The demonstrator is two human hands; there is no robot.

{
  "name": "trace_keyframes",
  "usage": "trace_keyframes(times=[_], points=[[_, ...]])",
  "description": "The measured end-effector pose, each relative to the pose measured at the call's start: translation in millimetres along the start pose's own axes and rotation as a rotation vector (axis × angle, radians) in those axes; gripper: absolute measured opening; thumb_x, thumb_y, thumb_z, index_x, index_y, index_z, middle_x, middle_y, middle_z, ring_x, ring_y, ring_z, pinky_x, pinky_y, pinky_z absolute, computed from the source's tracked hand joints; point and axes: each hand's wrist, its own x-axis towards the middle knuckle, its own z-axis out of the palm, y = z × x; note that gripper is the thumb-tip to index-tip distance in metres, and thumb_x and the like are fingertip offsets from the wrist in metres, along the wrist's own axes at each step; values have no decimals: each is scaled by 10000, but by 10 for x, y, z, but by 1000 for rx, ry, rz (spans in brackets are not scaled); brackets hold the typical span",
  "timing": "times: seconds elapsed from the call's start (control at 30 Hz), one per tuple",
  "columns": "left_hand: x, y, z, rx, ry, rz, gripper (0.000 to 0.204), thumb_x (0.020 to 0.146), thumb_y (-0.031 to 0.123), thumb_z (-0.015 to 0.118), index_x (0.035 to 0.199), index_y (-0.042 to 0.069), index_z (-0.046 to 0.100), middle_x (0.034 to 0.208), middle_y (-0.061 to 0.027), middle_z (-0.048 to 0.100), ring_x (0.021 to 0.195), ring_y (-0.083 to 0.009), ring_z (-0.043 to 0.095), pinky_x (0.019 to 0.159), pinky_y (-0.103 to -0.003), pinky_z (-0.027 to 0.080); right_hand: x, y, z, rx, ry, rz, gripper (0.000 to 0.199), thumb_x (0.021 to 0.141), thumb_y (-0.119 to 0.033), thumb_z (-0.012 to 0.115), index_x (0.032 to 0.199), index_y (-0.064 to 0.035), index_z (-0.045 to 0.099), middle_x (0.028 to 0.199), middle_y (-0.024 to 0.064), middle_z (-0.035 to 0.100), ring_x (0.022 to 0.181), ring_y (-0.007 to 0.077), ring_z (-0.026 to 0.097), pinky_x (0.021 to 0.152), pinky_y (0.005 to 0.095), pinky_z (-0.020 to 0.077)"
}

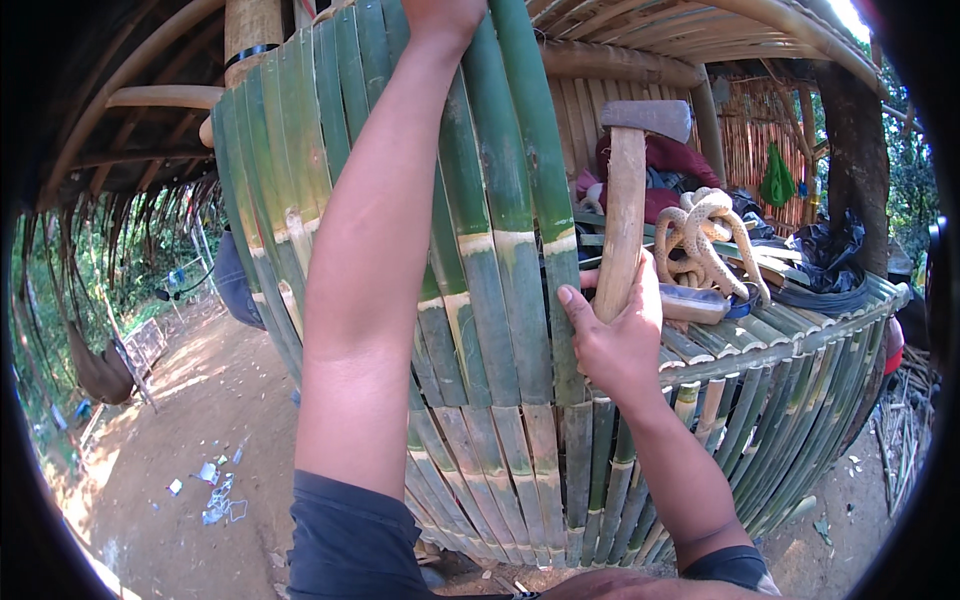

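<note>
A wall of upright split green bamboo slats [490, 250] stands right in front of me. My left arm reaches up across it, and my left hand [445, 14] is at the top of the slats, its fingers cut off by the upper edge of the picture. On the right, my right hand [622, 345] is wrapped around the lower handle of a hatchet [626, 210]. Its wooden handle points up, with the grey metal head on top. The thumb of that hand lies beside the outermost slat.
Behind the hatchet, a bamboo platform [690, 345] bears a coiled thick rope [708, 235], dark plastic bags [830, 250] and maroon cloth [670, 160]. A green bag [777, 180] hangs farther back. Litter [222, 490] lies on the dirt ground at left. A wooden post [250, 35] rises at upper left.
</note>
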Motion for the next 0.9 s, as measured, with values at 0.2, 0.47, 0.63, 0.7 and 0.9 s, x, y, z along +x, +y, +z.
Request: trace_keyframes(times=[0.2, 0.47, 0.63, 0.7, 0.9], points=[[-60, 112, 21, 170, 93, 39, 260, 863, 100, 802, 1042, 28, 629, 881, -170, 765, 872, -311, 765, 748, -404, 572, -9, -57, -4, 11, -3, 24, 606, 885, -82, 778, 1358, -20, 404, 978, 99, 674, 810, 229, 648, 779, 370, 525], [-59, 115, 24, 205, 106, 1, 267, 856, 127, 812, 981, 34, 595, 845, -184, 745, 846, -349, 750, 726, -442, 562, 6, -149, -32, -47, 27, -121, 653, 856, -19, 791, 1362, -22, 378, 1024, 94, 655, 650, 140, 610, 632, 310, 505], [-63, 140, 28, 241, 111, -9, 271, 853, 129, 814, 968, 41, 585, 816, -186, 728, 826, -360, 741, 714, -449, 556, 22, -226, -74, -90, 10, -75, 690, 839, 12, 797, 1372, -4, 359, 973, 88, 617, 615, 120, 587, 591, 297, 487], [-90, 137, 18, 237, 102, -26, 272, 853, 133, 815, 963, 44, 582, 813, -185, 724, 824, -362, 739, 712, -453, 554, 12, -239, -61, -84, 21, -107, 662, 854, -7, 797, 1364, 3, 376, 931, 65, 590, 629, 106, 569, 593, 280, 483], [-73, 116, 36, 278, 124, 4, 282, 851, 153, 818, 961, 50, 580, 813, -180, 716, 812, -373, 727, 707, -475, 547, 173, -260, 5, -68, 66, -319, 440, 1023, -136, 641, 1381, -6, 418, 847, 14, 530, 636, 100, 525, 583, 267, 460]])
